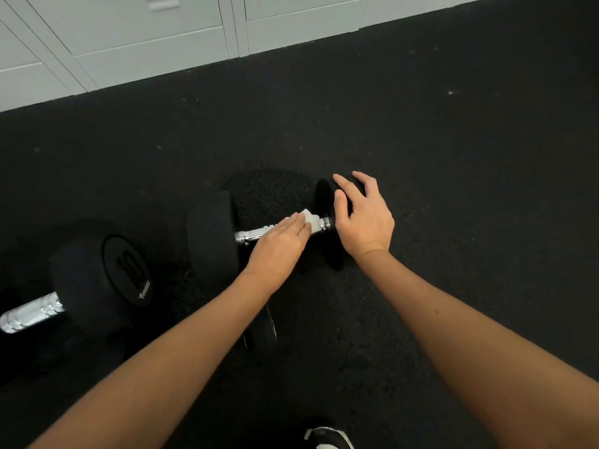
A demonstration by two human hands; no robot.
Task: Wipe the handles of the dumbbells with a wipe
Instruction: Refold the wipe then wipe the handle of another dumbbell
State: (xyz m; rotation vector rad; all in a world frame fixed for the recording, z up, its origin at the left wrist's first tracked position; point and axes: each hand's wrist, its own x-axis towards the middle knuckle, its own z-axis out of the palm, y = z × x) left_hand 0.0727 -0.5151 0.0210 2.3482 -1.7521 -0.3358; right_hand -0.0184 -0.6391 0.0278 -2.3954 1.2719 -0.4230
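Left hand (281, 241): we're pressing the white wipe (310, 221) onto the chrome dumbbell handle (254, 235).
Right hand (363, 215): spread open, steadying the dumbbell's black end weight (325, 202).

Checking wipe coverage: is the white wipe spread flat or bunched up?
Bunched: the white wipe shows as a crumpled wad under the left hand on the chrome dumbbell handle.

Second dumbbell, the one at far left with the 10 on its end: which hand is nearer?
Left. The left hand presses the wipe on the other dumbbell's handle, closer to the second dumbbell. The right hand rests on that dumbbell's far weight, farther away.
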